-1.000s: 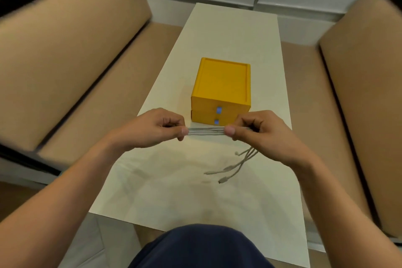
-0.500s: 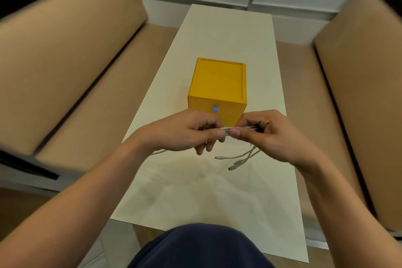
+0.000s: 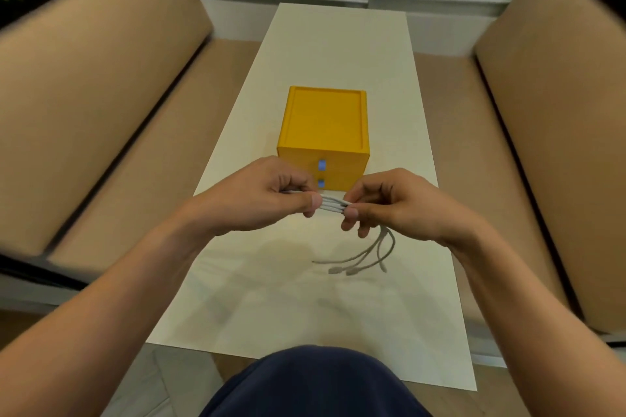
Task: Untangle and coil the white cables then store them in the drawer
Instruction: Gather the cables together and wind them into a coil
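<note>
Two bare hands meet above a long, smooth cream table [image 3: 338, 44]. The left hand [image 3: 267, 196] and right hand [image 3: 396, 210] each pinch a flat bundle of thin white cables [image 3: 333, 205] between thumb and curled fingers, a short straight stretch spanning the gap. Loose ends with small plugs [image 3: 335, 270] droop at 6 o'clock from the right hand. At 12 o'clock from the hands sits a yellow cube-shaped drawer box [image 3: 325, 125], both drawers closed, with blue knobs [image 3: 321, 165]. Tan padded benches [image 3: 84, 112] flank the table at 9 and 3 o'clock.

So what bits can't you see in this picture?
Head view:
1. The white cables: the left hand and right hand hide the strands inside their grips.
2. The plug ends: too small and blurred to tell their type.
3. The yellow drawer box: both drawers shut, insides hidden.
</note>
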Motion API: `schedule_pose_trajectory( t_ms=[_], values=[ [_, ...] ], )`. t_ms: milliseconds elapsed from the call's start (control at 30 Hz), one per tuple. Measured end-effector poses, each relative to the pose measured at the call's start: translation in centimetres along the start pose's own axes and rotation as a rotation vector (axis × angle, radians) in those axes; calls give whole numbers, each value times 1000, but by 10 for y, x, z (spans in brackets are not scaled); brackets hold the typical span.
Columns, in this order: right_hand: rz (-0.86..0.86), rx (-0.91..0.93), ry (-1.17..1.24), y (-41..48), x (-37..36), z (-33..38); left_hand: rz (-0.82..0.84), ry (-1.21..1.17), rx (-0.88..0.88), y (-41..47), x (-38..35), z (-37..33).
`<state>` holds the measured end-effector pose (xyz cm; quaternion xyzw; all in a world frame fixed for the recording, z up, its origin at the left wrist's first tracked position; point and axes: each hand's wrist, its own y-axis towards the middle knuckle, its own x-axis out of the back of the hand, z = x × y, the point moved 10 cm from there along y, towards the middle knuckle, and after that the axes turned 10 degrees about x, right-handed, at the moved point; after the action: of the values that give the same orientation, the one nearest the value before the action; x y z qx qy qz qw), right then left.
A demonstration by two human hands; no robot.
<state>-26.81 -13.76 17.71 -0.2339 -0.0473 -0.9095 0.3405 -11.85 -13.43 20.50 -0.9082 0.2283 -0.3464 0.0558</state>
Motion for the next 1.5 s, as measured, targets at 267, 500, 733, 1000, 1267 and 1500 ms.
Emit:
schedule_pose_trajectory(
  t_ms=[267, 500, 733, 1000, 1267, 1500],
  values=[
    [-128, 8, 20, -6, 14, 9, 0, 16, 3, 2, 9, 0],
    [58, -42, 129, -6, -1, 0, 19, 21, -45, 1, 10, -6],
    [83, -64, 84, -7, -8, 10, -37, 67, -38, 5, 20, 3],
    [-261, -21, -394, -4, 16, 20, -105, 22, -3, 8, 26, 8],
    [-694, -72, -358, -13, 46, 8, -3, -80, -27, 2, 6, -2],
    [-963, 387, -843, -24, 43, 63, -14, -149, -17, -1, 8, 3]
  ],
)
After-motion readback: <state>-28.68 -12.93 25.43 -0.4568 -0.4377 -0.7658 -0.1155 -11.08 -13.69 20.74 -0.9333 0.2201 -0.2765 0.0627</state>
